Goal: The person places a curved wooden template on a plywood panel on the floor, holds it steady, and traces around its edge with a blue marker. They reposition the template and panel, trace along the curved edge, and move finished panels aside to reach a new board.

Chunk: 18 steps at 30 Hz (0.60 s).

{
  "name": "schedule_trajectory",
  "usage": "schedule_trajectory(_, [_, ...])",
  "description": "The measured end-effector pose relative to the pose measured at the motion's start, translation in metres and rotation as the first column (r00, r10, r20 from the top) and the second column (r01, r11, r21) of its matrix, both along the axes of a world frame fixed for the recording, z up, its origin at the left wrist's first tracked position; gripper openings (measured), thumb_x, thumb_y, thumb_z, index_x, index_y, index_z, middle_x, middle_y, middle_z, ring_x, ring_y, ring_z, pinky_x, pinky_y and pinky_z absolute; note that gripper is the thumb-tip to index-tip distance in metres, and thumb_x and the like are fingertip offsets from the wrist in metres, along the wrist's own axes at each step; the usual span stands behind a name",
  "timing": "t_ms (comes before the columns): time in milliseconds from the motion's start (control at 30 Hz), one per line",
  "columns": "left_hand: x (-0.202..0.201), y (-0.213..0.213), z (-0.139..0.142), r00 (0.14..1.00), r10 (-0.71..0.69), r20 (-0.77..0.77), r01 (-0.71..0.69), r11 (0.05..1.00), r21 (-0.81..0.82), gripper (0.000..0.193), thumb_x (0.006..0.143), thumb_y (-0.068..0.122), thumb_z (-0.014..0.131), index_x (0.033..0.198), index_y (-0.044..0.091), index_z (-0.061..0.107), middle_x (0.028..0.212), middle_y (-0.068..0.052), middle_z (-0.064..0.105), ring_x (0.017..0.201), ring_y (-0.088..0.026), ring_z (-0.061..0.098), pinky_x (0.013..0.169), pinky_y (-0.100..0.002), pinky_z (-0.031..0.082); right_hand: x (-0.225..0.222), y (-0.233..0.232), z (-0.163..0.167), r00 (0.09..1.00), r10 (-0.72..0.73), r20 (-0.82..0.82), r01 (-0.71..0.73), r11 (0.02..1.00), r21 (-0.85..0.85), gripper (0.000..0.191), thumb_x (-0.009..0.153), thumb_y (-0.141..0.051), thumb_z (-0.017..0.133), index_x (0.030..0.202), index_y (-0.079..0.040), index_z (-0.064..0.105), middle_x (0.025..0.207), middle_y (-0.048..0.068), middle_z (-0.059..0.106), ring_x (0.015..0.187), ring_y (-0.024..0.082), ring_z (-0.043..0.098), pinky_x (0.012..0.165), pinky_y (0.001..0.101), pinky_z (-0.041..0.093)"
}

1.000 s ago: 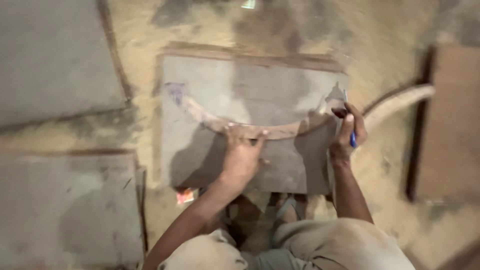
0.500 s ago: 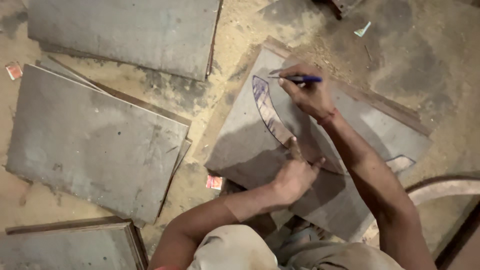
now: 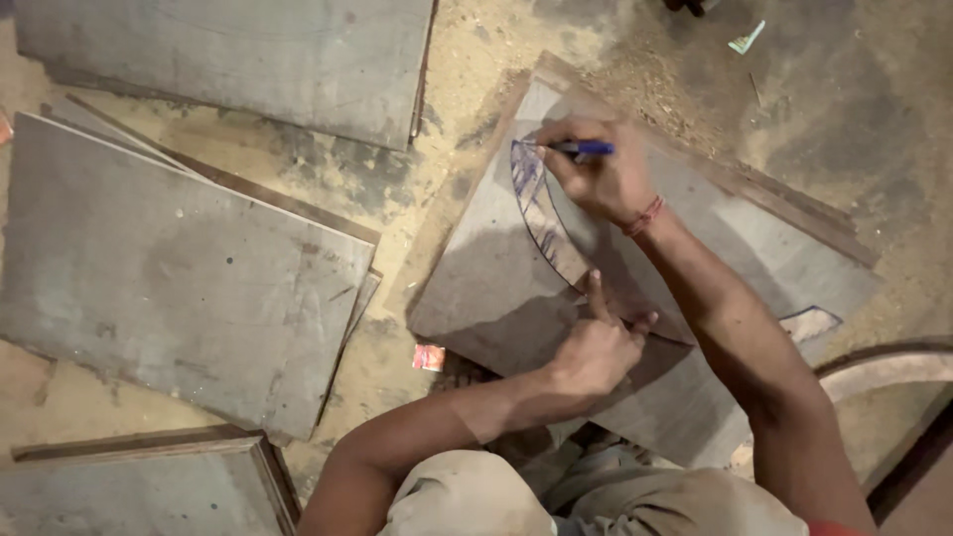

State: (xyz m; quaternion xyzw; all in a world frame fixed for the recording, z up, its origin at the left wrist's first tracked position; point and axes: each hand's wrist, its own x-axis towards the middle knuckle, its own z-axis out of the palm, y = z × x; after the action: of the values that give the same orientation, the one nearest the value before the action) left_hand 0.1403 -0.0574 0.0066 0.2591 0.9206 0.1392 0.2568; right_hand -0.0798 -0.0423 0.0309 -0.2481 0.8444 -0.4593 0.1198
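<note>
Sawdust-covered earthen floor (image 3: 467, 60) is filling the frame, with bare patches lying at twelve and two o'clock. At centre, a grey rectangular wooden board (image 3: 476, 288) is lying flat and skewed, its near corner pointing toward seven o'clock; a strip of open floor is separating its left edge from the neighbouring boards. On this board a curved wooden template strip (image 3: 556, 248) is resting, arcing from eleven o'clock down toward four o'clock, its far tip (image 3: 809, 323) lying at the board's right edge.

The right hand (image 3: 601, 179) is sitting at the template's upper end, fingers pressed together and pinching a blue marker pen (image 3: 581, 148), tip touching the board at the template's edge. The left hand (image 3: 596, 347) is pressing on the template's middle, index finger extended along it, remaining fingers curled under.

At nine o'clock a large grey flat panel (image 3: 179, 288) is lying on top of thinner sheets, edges overhanging. At eleven o'clock another grey panel (image 3: 248, 55) is lying apart from it. At seven o'clock a framed grey panel (image 3: 139, 486) is being cut off by the frame. A small red scrap (image 3: 429, 357) is lying just beside the central board's near corner. At four o'clock a curved wooden offcut (image 3: 879, 367) is resting on the floor. No containers are showing.
</note>
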Motion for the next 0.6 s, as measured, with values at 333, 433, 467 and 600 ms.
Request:
schedule_trajectory(333, [-0.008, -0.014, 0.036, 0.998, -0.044, 0.054, 0.042, 0.998, 0.047, 0.097, 0.077, 0.044, 0.083, 0.158, 0.012, 0.040, 0.104, -0.053, 0.056, 0.118, -0.075, 0.048, 0.085, -0.053, 0.060, 0.058, 0.033, 0.005, 0.980, -0.158, -0.123, 0.138, 0.978, -0.155, 0.012, 0.096, -0.010, 0.075, 0.107, -0.005, 0.074, 0.103, 0.014, 0.077, 0.079, 0.022, 0.073, 0.070, 0.0330, 0.058])
schedule_trajectory(433, [-0.008, -0.012, 0.039, 0.998, -0.063, -0.012, 0.064, 0.997, 0.039, 0.097, 0.075, 0.048, 0.083, 0.155, 0.010, 0.043, 0.108, -0.046, 0.062, 0.128, -0.078, 0.036, 0.092, -0.053, 0.057, 0.062, 0.029, -0.001, 0.960, -0.200, -0.195, 0.172, 0.973, -0.151, 0.014, 0.096, -0.008, 0.075, 0.110, -0.006, 0.074, 0.100, 0.014, 0.075, 0.085, 0.026, 0.074, 0.075, 0.0351, 0.058])
schedule_trajectory(467, [-0.009, -0.012, 0.040, 0.998, -0.062, -0.028, 0.063, 0.997, 0.046, 0.097, 0.074, 0.048, 0.083, 0.153, 0.008, 0.043, 0.112, -0.045, 0.062, 0.129, -0.078, 0.033, 0.093, -0.052, 0.057, 0.063, 0.026, -0.003, 0.957, -0.211, -0.199, 0.179, 0.970, -0.167, 0.015, 0.096, -0.008, 0.075, 0.111, -0.006, 0.073, 0.100, 0.014, 0.075, 0.086, 0.027, 0.074, 0.076, 0.0356, 0.058])
schedule_trajectory(600, [-0.009, -0.012, 0.044, 0.980, -0.068, -0.186, 0.074, 0.997, 0.023, 0.091, 0.068, 0.054, 0.081, 0.141, 0.009, 0.052, 0.117, -0.039, 0.065, 0.125, -0.070, 0.043, 0.097, -0.054, 0.056, 0.066, 0.028, -0.003, 0.969, -0.231, -0.084, 0.219, 0.967, -0.134, 0.014, 0.092, -0.008, 0.075, 0.107, -0.008, 0.074, 0.096, 0.014, 0.076, 0.080, 0.025, 0.074, 0.071, 0.0359, 0.058])
